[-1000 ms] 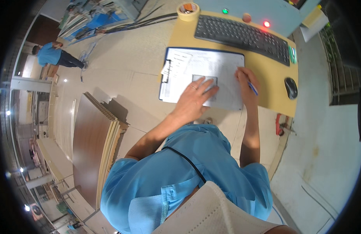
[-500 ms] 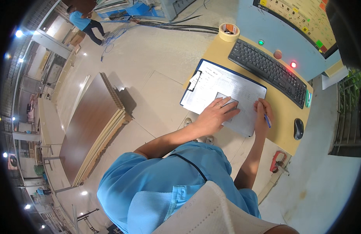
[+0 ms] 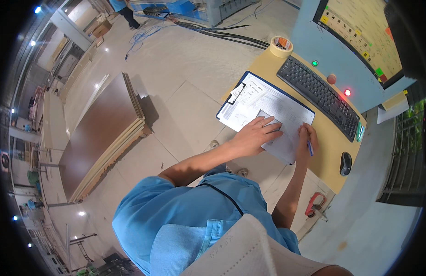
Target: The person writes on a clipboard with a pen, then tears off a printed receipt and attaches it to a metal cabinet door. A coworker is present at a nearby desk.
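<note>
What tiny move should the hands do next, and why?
Probably make a small pen stroke on the paper: the right hand grips a blue pen at the sheet's right edge, and the left hand lies spread on it, seemingly steadying it. I can't see the pen's tip.

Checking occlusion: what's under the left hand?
White paper and a dark-edged rectangle on it, its upper edge visible. The left hand covers parts of both; whatever lies directly beneath it can't be seen.
</note>
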The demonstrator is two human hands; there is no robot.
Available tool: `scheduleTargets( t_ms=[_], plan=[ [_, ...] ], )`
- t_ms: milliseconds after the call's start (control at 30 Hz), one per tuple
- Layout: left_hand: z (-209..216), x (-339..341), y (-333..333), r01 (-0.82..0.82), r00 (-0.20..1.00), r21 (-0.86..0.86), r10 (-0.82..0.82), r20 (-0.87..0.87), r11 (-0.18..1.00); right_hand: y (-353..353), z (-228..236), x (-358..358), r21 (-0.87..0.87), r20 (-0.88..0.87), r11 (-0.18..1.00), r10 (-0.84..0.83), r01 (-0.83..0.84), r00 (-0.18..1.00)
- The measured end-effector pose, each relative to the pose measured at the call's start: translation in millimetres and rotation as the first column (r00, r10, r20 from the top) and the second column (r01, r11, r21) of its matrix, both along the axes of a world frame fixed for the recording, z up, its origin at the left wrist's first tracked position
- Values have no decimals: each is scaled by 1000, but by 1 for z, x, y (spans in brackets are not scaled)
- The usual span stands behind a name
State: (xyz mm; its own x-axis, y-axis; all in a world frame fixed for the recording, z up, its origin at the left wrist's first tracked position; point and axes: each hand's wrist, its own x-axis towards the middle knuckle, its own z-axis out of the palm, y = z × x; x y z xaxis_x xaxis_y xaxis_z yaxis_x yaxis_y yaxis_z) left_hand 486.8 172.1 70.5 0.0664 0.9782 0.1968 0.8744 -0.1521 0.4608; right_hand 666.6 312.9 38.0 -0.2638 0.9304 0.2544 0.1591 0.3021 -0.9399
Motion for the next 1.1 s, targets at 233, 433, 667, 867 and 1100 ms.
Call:
scheduleTargets(
  t_ms=[233,433,667,867,1100],
  plan=[
    [-2,9,-11,-59,998,48,59,-8,997,-11,5,6,31,-15,997,77,-77,997],
    [-3,23,7,173,985,-71,-171,39,982,-10,6,26,-160,86,977,-127,140,988],
    [-20,8,45,-16,990,-49,9,-137,999,55,-30,0,-105,-81,993,40,-48,996],
    [-8,15,47,-70,988,3,70,-141,998,58,-10,-4,-173,-169,978,84,-113,982],
    [-1,14,27,-36,992,-34,31,-125,999,32,-8,3,-229,-157,972,21,-57,987]
  ],
)
